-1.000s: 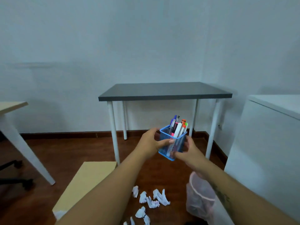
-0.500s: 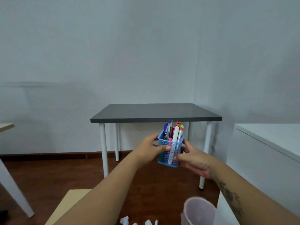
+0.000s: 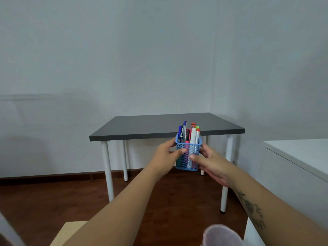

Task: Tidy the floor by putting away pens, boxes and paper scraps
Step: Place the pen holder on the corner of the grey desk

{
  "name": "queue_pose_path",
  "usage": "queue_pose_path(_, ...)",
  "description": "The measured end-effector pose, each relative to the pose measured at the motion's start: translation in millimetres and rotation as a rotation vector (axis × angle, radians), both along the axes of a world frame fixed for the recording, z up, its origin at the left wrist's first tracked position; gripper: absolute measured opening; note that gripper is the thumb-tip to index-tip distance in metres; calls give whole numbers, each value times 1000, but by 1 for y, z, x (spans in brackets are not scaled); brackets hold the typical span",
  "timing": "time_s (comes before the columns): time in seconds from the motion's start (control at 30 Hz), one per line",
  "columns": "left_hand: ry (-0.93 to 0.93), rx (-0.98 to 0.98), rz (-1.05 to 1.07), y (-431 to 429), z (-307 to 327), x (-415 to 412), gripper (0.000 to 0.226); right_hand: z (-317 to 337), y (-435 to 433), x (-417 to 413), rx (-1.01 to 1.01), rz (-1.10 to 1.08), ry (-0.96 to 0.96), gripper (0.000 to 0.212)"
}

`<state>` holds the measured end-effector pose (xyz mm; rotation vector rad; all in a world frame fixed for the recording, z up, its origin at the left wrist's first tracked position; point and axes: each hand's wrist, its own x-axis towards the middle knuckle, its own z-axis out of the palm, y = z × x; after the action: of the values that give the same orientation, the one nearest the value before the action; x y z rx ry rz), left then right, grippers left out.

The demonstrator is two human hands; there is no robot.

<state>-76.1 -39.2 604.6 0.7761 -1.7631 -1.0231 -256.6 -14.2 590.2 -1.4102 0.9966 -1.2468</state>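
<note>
Gripping a blue mesh pen holder [image 3: 188, 153] from both sides, the left hand [image 3: 166, 157] at nine o'clock and the right hand [image 3: 212, 163] at three o'clock curl their fingers around its walls. Upright pens [image 3: 189, 134] fill it, held in the air before a grey table [image 3: 159, 126]; a pink bin [image 3: 221, 235] sits at six o'clock.

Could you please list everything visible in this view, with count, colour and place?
pen holder: one, blue mesh, held in the air before the table edge
pens: several, mixed colours, upright in the holder
table: one, dark grey top, white legs, against the wall
cabinet: one, white, right
bin: one, pinkish, bottom edge
box: one, tan, bottom left
left hand: grips the holder's left side
right hand: grips its right side
</note>
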Motion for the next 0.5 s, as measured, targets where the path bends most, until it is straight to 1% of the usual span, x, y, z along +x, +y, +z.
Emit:
queue_pose_path(0.1, 6, 0, 13, -20, 2, 1, 38, 5, -20, 3, -20, -21, 44, 69)
queue_pose_path(0.33, 14, 23, 21, -55, -9, 13, 38, -1, -53, 15, -5, -28, 77, 72)
queue_pose_path(0.5, 7, 17, 24, -56, -11, 25, 38, -2, -53, 27, 5, -26, 78, 71)
